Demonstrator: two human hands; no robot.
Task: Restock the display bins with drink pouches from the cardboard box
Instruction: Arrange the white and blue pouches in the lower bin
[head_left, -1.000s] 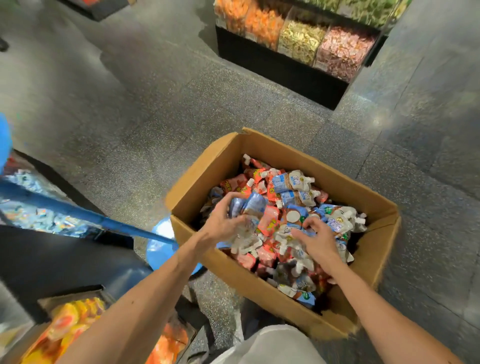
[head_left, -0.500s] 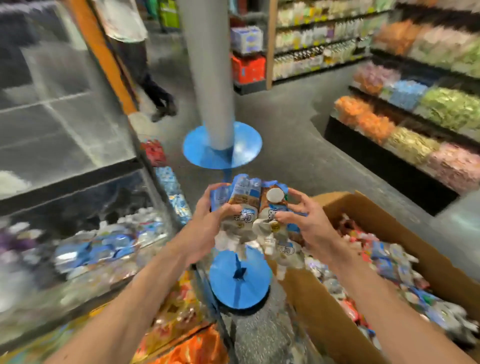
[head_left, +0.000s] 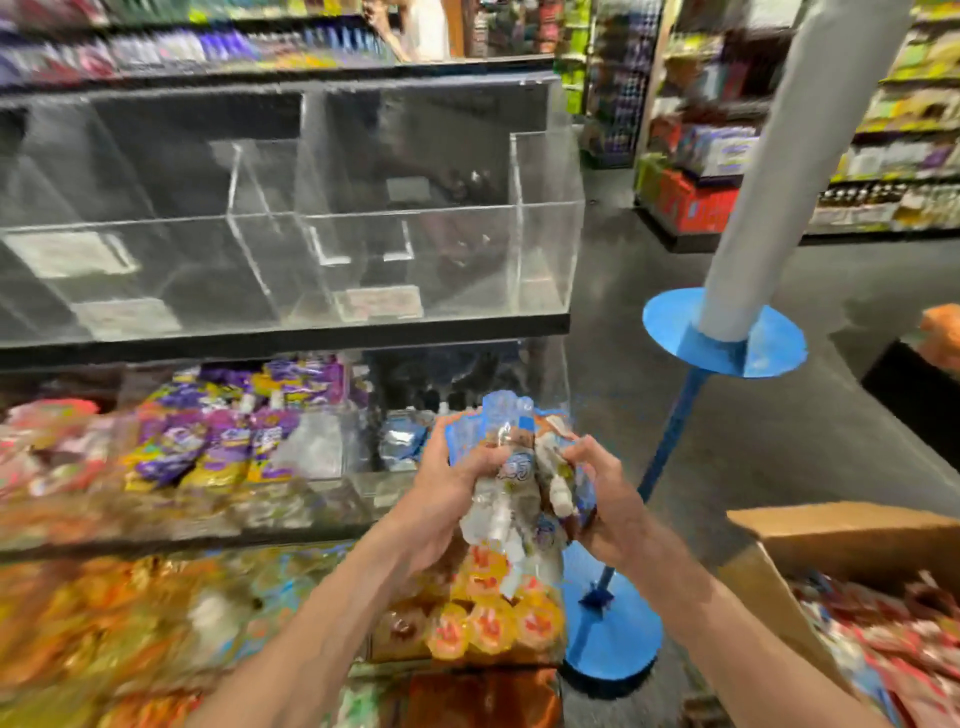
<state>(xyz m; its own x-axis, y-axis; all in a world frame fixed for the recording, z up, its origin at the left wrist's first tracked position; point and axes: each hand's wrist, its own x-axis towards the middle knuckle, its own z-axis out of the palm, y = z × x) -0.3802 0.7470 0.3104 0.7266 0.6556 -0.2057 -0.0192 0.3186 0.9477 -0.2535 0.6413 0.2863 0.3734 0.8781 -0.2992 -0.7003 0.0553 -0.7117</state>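
- Your left hand (head_left: 452, 499) and your right hand (head_left: 610, 501) are curled in towards each other. Between them they grip a bundle of blue-and-white plastic drink pouches (head_left: 511, 467) with white spouts.
- The left hand's fingers wrap the bundle's left side and the right hand's fingers hook over its right side, so the pouches are squeezed from both sides. The picture is too blurred to tell how many pouches you hold.
- You hold the bundle in the air at the right end of the tiered display. It is in front of the middle tier's right-hand clear acrylic bin (head_left: 457, 374), where a few more blue pouches (head_left: 400, 439) lie low down.
- Left of that compartment, in the same tier, sits a heap of purple-and-yellow pouches (head_left: 223, 441).
- Above it, the top tier of clear acrylic bins (head_left: 311, 218) stands on a black shelf, split by transparent dividers.
- Below your wrists, the lowest tier holds orange-and-yellow pouches (head_left: 488, 623).
- The brown cardboard box (head_left: 831, 530) is at your lower right, well apart from the bundle. Its top is open, and red-and-white pouches (head_left: 914, 654) show inside.
- Between the display and the box stands a blue metal stand (head_left: 613, 649) with a round base, a thin slanting rod and a blue disc. A white pole (head_left: 779, 182) rises from the disc.
- Stocked shop shelves (head_left: 883, 156) line the far side of the grey floor, their goods too blurred to make out.
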